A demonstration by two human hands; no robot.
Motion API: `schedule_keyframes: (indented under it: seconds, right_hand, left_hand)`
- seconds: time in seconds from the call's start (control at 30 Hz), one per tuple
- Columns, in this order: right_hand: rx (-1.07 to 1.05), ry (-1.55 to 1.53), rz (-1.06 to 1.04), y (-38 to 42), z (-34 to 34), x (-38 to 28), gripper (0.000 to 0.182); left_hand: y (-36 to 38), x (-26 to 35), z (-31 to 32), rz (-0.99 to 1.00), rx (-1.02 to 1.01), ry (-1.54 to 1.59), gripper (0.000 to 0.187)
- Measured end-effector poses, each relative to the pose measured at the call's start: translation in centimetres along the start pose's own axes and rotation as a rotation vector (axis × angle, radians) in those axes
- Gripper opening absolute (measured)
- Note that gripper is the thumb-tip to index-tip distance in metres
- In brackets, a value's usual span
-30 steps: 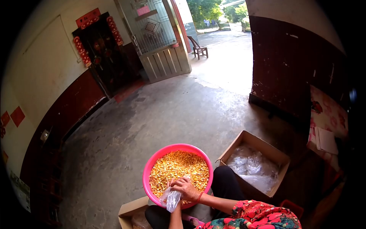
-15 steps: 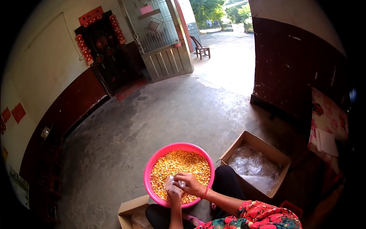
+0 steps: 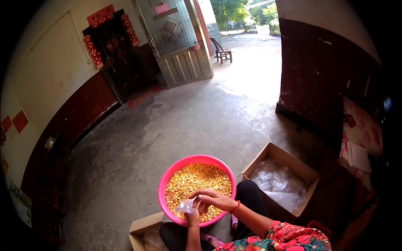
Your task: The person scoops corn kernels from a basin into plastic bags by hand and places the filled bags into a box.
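Observation:
A pink basin full of yellow corn kernels stands between my knees. Over its near side, my left hand is closed on a small clear plastic bag, which bunches up above the fingers. My right hand, a red band at its wrist, hovers across the kernels from the right. Its fingers are extended and apart, with their tips at the bag's edge. Whether they touch the plastic is hard to make out.
At right, an open cardboard box contains clear plastic bags. Another cardboard box sits by my left leg. A cloth-covered table is at far right. A wooden chair stands near the open metal door.
My right fingers have loosened from their pinch at the bag and straightened out. The bag now spreads to the left above my left hand, which keeps hold of it.

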State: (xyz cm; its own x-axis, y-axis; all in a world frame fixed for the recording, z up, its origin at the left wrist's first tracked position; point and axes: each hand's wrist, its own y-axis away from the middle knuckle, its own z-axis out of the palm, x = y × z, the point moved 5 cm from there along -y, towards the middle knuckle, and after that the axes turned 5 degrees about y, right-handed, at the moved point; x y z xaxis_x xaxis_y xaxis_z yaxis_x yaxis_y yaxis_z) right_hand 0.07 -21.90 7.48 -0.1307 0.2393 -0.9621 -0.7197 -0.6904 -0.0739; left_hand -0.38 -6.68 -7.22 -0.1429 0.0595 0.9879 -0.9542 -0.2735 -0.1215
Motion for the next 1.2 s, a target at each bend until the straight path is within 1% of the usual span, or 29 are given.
schedule_keyframes:
  seconds: [0.03,0.07,0.1,0.13,0.2,0.23,0.27,0.3,0.33,0.37,0.4,0.43,0.47,0.5,0.53,0.6,0.63,0.67,0.7,0.77,0.8,0.83,0.87,0.97,1.03,1.07,1.1,1.13,1.2]
  right_hand:
    - [0.000,-0.002,-0.001,-0.5,-0.4,1.6,0.035]
    - [0.143,0.173,-0.059,-1.2,-1.8,3.2,0.033]
    - [0.286,0.348,-0.118,-1.6,-2.9,4.4,0.032]
    - [0.287,0.349,-0.120,-1.8,-3.2,5.5,0.032]
    - [0.386,1.033,-0.221,-1.5,-3.5,6.1,0.043]
    - [0.302,1.002,-0.132,-1.7,-3.2,7.0,0.052]
    - [0.285,0.961,-0.199,-2.1,-2.9,8.0,0.055]
    - [0.293,1.080,-0.242,-2.2,-2.6,8.9,0.057]
    - [0.300,1.199,-0.288,-2.2,-2.0,9.0,0.058]
    - [0.300,1.197,-0.288,-2.5,-1.6,9.8,0.058]
    - [0.375,1.229,-0.281,-2.9,-1.7,10.9,0.057]
    - [0.450,1.260,-0.273,-3.2,-1.8,11.4,0.057]
    - [0.449,1.258,-0.275,-3.3,-1.5,10.9,0.057]
    - [0.498,1.218,-0.287,-3.2,-1.5,10.2,0.057]
    - [0.547,1.179,-0.298,-3.0,-1.5,9.7,0.058]
    - [0.555,1.169,-0.303,-3.3,-1.8,10.6,0.059]
    - [0.462,1.195,-0.248,-3.5,-1.7,11.1,0.060]
    - [0.368,1.219,-0.193,-3.7,-1.6,11.5,0.061]
    - [0.367,1.220,-0.192,-3.5,-1.7,11.6,0.061]
    - [0.420,0.960,-0.075,-3.0,-2.2,11.2,0.067]
    - [0.417,0.960,-0.076,-3.1,-2.1,11.2,0.067]
    - [0.511,1.008,-0.179,-2.8,-2.1,10.3,0.071]
    - [0.607,1.054,-0.282,-2.4,-2.0,9.6,0.075]
    - [0.639,1.134,-0.357,-2.3,-1.8,8.5,0.077]
    - [0.653,1.154,-0.388,-2.3,-1.8,8.9,0.076]
    - [0.556,1.246,-0.346,-2.8,-1.6,10.1,0.068]
    - [0.457,1.334,-0.303,-3.2,-1.5,11.5,0.059]
    - [0.458,1.335,-0.304,-3.4,-1.5,11.7,0.059]
    - [0.265,1.290,-0.137,-4.3,-1.2,13.2,0.038]
  left_hand:
    - [-0.4,-1.8,-0.3,-0.085,0.032,0.300,0.036]
    - [-0.3,-1.7,-0.3,-0.084,0.032,0.299,0.036]
    - [0.0,-0.9,-0.8,0.003,0.121,0.097,0.037]
    - [0.2,-0.1,-1.1,0.091,0.209,-0.104,0.039]
    - [0.1,0.3,-1.5,0.090,0.152,-0.114,0.042]
    - [0.0,0.5,-1.2,0.064,0.115,-0.109,0.047]
    - [0.0,0.7,-0.9,0.037,0.077,-0.105,0.051]
    - [0.0,0.8,-0.6,0.034,0.076,-0.105,0.051]
    - [0.0,1.5,-0.3,0.144,0.086,-0.138,0.058]
    - [0.0,2.5,0.3,0.254,0.095,-0.170,0.065]
    - [0.0,3.0,0.7,0.255,0.096,-0.172,0.065]
    - [0.2,4.3,1.7,0.266,0.017,-0.124,0.071]
    - [0.3,5.3,2.5,0.275,-0.062,-0.075,0.078]
    - [0.3,6.3,2.7,0.406,-0.023,-0.248,0.080]
    - [0.3,6.5,2.7,0.406,-0.022,-0.249,0.080]
    - [0.3,6.5,3.1,0.349,-0.100,-0.219,0.079]
    - [0.4,7.7,3.4,0.443,-0.105,-0.185,0.065]
    - [0.5,7.4,3.3,0.443,-0.105,-0.183,0.065]
    - [0.4,6.4,2.9,0.393,-0.059,-0.204,0.059]
    - [0.5,4.1,1.7,0.294,0.034,-0.247,0.048]
    - [0.6,3.1,1.1,0.245,0.081,-0.270,0.042]
    - [0.7,2.9,0.8,0.193,0.128,-0.292,0.036]
    - [0.9,2.9,0.8,0.189,0.129,-0.292,0.036]
    - [0.5,3.9,1.1,0.186,0.127,-0.258,0.035]
    - [0.6,6.2,2.1,0.487,0.098,-0.373,0.036]
    - [0.6,6.8,2.3,0.487,0.098,-0.372,0.036]
    - [0.8,7.4,2.7,0.501,0.071,-0.464,0.038]
    - [0.8,7.6,3.0,0.514,0.045,-0.556,0.040]
    - [0.6,6.0,2.6,0.533,0.011,-0.534,0.043]
